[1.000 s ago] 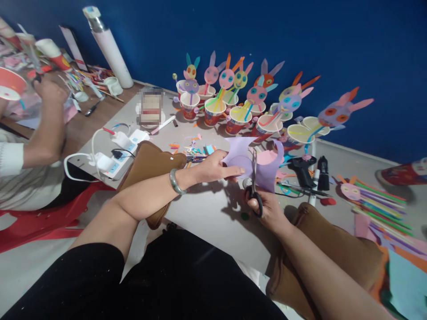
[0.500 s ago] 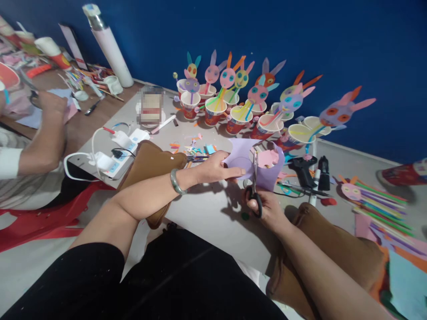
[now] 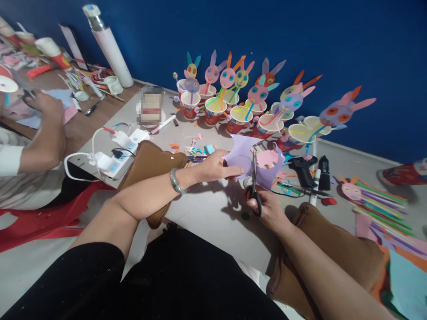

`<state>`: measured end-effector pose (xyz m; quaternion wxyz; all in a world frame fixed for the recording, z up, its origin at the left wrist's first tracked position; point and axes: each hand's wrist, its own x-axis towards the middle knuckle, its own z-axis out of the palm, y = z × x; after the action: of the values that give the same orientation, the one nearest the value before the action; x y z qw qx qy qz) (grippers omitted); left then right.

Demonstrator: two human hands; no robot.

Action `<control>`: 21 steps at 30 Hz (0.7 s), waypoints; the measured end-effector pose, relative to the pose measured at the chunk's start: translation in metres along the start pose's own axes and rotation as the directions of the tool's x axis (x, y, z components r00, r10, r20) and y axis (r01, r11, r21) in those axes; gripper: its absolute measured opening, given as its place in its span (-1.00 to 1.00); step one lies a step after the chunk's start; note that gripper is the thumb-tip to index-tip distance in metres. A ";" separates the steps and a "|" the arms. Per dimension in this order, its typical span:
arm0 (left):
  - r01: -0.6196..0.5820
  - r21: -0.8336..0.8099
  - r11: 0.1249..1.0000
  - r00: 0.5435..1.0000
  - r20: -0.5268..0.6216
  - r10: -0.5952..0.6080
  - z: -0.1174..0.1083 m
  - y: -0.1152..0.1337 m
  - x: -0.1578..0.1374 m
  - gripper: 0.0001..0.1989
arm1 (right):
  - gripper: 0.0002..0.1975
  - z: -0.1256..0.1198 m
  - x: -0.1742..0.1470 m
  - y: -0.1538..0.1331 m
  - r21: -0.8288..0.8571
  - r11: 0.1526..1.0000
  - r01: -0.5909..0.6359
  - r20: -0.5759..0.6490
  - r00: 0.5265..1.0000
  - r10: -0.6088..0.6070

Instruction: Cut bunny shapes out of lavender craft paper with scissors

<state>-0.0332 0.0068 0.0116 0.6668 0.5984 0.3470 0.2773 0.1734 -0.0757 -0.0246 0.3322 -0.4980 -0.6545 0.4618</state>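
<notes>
My left hand [image 3: 216,168] pinches a sheet of purple paper [image 3: 240,149] by its left side, thumb on top. A round outline is visible on the paper beside the thumb. My right hand [image 3: 267,209] is closed round the black handles of a pair of scissors [image 3: 254,191], whose blades point away from me and cross the purple paper. Right of the blades the sheet has a cut-out gap, through which pink paper [image 3: 267,158] shows. Both hands are above the grey table [image 3: 207,209].
Paper cups [image 3: 213,111] with rabbit-faced figures line the blue wall. A black glue gun [image 3: 303,171] lies to the right, near colourful sticks [image 3: 383,206]. Brown cushions [image 3: 150,173] flank the table edge. At left are a power strip [image 3: 128,153] and another person's hand [image 3: 50,104].
The purple paper has tilted and shifted slightly in my left hand, while the scissors stay nearly in place. At left, the other person's hand and red-and-white object have moved a little.
</notes>
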 end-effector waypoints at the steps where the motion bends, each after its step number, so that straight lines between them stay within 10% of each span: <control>1: -0.007 0.000 1.000 1.000 0.004 0.007 0.000 0.000 0.000 -0.73 | -0.43 0.000 0.000 0.000 0.002 1.000 -0.001 0.004 1.000 0.001; 21: -0.163 0.090 0.983 0.986 0.043 0.160 -0.003 -0.002 0.003 -0.76 | -0.42 -0.001 0.000 -0.003 -0.006 0.999 -0.032 0.040 0.999 0.032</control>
<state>-0.0342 0.0105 0.0090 0.6195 0.6597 0.2981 0.3034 0.1733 -0.0752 -0.0211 0.3102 -0.4997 -0.6544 0.4753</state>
